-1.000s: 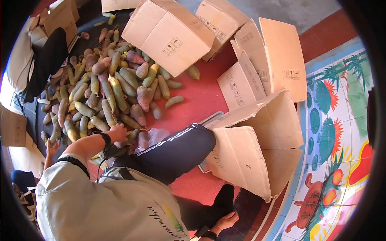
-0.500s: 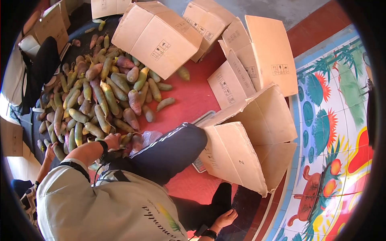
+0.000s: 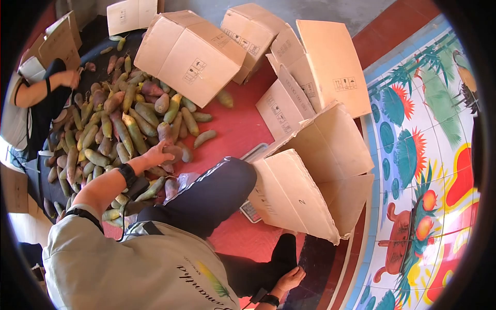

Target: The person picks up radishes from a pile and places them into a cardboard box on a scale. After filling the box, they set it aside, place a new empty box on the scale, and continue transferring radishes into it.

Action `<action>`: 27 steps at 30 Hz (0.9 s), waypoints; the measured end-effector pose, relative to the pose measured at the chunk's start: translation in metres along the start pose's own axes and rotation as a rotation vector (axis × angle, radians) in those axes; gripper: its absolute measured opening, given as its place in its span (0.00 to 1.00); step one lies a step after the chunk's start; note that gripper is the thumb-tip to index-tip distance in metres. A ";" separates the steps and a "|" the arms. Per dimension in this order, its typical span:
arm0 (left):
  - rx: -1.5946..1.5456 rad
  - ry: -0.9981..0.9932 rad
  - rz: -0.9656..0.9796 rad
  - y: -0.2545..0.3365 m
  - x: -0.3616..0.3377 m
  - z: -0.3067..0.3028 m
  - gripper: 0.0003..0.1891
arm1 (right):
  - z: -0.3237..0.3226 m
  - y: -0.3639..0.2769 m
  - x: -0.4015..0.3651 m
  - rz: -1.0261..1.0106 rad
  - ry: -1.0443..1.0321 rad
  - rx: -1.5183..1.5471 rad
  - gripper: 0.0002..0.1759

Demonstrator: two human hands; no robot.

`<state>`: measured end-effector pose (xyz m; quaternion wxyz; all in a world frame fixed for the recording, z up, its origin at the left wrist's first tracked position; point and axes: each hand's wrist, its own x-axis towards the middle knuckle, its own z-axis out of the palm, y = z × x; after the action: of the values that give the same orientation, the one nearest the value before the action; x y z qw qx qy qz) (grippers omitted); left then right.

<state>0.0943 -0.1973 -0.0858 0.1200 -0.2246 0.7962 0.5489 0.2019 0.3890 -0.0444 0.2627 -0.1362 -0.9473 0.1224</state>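
A heap of long green, yellow and purplish fruits (image 3: 119, 124) lies on the red floor at the left. My left hand (image 3: 155, 153), with a black band at the wrist, reaches into the heap's near edge, and its fingers curl around a purplish fruit (image 3: 173, 153). My right hand (image 3: 289, 279) rests low at the bottom edge with fingers spread on the dark floor, holding nothing. My bent leg in dark trousers (image 3: 212, 191) lies between the two hands.
An open cardboard box (image 3: 305, 196) lies tipped beside my knee, over a flat scale (image 3: 249, 210). More boxes (image 3: 188, 54) stand behind the heap. Another person's arm (image 3: 46, 85) reaches in at the far left. A clear plastic bag (image 3: 187, 179) lies by my leg.
My left hand has moved up and forward from the heap's near edge onto a purplish fruit. The other person's arm has come into view at the upper left. My right hand has stayed put.
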 end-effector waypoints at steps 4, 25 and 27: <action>-0.198 -0.080 0.092 0.046 -0.004 0.001 0.31 | -0.001 -0.002 0.001 0.022 0.001 0.012 0.10; -0.147 -1.081 0.515 0.180 -0.092 0.125 0.28 | -0.059 -0.204 0.055 -0.631 -0.536 0.526 0.39; -0.144 -1.132 0.534 0.182 -0.093 0.132 0.26 | -0.055 -0.206 0.051 -0.591 -0.544 0.566 0.43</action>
<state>0.0794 0.0000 0.0555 0.3661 0.2996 0.5991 0.6460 0.1486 0.2222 0.0873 0.0557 0.2520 -0.9094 0.3263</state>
